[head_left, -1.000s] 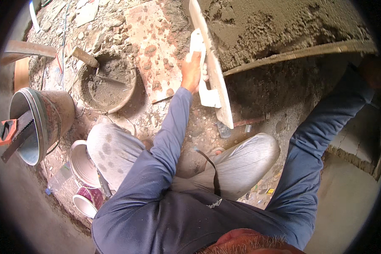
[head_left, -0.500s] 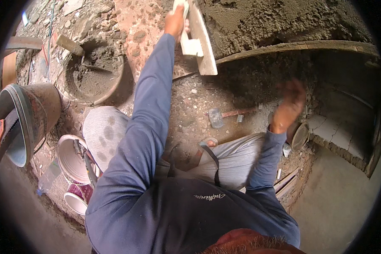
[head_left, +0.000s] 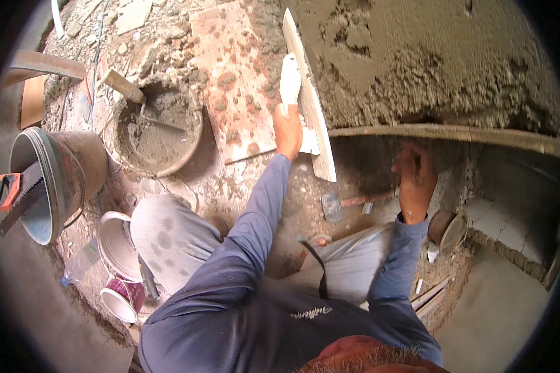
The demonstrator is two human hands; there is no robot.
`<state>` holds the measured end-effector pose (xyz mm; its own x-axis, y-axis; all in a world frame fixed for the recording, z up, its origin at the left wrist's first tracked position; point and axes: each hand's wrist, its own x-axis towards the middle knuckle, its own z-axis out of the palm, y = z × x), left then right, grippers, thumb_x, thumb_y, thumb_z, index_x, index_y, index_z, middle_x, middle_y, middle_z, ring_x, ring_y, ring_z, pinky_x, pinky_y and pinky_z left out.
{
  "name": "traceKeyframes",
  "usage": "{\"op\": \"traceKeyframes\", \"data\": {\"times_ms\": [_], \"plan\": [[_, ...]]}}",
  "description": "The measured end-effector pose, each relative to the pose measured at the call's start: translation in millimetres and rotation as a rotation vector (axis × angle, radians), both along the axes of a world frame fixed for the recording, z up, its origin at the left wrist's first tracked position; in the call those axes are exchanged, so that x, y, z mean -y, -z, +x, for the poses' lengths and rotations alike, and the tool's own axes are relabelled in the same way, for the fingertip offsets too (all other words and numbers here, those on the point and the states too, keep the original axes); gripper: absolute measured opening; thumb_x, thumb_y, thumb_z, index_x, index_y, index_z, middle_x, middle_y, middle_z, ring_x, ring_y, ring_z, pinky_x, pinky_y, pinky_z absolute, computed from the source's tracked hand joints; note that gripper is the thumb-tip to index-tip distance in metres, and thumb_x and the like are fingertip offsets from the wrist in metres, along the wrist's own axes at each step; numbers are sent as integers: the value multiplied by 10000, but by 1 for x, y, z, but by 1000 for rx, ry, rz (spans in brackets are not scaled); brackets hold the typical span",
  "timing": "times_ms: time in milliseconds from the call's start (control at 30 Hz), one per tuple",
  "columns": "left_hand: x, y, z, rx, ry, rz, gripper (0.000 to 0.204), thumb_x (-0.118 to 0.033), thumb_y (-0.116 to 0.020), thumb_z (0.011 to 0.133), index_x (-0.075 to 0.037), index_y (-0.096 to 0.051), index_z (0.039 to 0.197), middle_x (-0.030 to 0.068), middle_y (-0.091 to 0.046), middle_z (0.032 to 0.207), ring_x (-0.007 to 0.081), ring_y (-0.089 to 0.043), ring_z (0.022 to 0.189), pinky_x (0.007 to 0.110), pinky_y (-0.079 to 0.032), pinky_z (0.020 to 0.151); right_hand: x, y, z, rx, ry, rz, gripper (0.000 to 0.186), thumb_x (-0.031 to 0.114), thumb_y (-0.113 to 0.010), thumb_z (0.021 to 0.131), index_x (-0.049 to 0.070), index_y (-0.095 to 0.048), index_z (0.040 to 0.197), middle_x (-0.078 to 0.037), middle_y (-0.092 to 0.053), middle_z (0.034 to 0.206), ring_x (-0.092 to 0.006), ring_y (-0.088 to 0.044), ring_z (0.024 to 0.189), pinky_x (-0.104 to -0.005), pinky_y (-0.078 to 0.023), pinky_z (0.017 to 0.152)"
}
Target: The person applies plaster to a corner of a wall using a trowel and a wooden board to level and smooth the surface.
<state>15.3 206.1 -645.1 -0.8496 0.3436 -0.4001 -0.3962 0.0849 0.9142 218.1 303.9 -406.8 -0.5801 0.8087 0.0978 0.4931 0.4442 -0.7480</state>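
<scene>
My left hand (head_left: 288, 132) is closed around the white handle of a long plastering float (head_left: 318, 121). The float is tilted on edge, along the left side of a slab of wet grey mortar (head_left: 410, 68). The mortar is smoother at the far side and coarse and lumpy toward me. A thin wooden strip (head_left: 454, 132) borders its near edge. Just below that strip is my right hand (head_left: 415, 180), fingers loosely bent and apart, with nothing visible in it. Whether its fingertips touch the strip is unclear.
At left, a tub of mortar (head_left: 158, 152) holds a wooden-handled trowel (head_left: 124, 86). Nearer stand a bucket (head_left: 84, 168) with a handsaw (head_left: 9, 193), a white basin (head_left: 115, 248) and a purple-and-white pail (head_left: 123, 298). A hammer-like tool (head_left: 333, 207) lies before my foot; a round container (head_left: 448, 229) sits right.
My left hand has drawn the float nearer to me. My right hand has shifted left toward the wooden strip, its fingers more bent. The whole view has moved slightly.
</scene>
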Motion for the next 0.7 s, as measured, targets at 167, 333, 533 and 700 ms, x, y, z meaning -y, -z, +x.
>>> {"op": "traceKeyframes", "data": {"times_ms": [167, 333, 533, 700], "plan": [[-32, 1, -60, 37, -47, 16, 370, -315, -519, 1049, 47, -562, 1115, 121, -610, 854, 215, -617, 758, 379, -506, 680, -8, 16, 13, 79, -9, -68, 203, 126, -573, 996, 14, -675, 1131, -80, -656, 902, -138, -618, 668, -297, -510, 602], [-41, -11, -76, 72, -60, 126, 350, -305, -525, 1044, 32, -552, 1134, 80, -584, 808, 165, -578, 679, 318, -489, 598, -16, 17, 27, 171, -3, -59, 223, 132, -539, 1005, 18, -673, 1142, -83, -655, 900, -137, -595, 648, -293, -496, 599], [-39, -65, -99, 50, -74, 253, 286, -279, -528, 1030, 6, -535, 1033, 43, -567, 785, 120, -540, 629, 282, -472, 569, -18, 12, 32, 183, 36, -107, 213, 133, -542, 1005, 15, -660, 1137, -65, -631, 874, -126, -571, 638, -283, -486, 604], [-60, -190, -173, -224, 28, 337, 223, -205, -389, 1071, -9, -479, 1128, 37, -543, 744, 93, -526, 581, 287, -529, 482, -21, 19, 41, 113, 15, -104, 216, 134, -545, 1006, 17, -664, 1143, -59, -619, 861, -123, -563, 637, -281, -489, 606]]}}
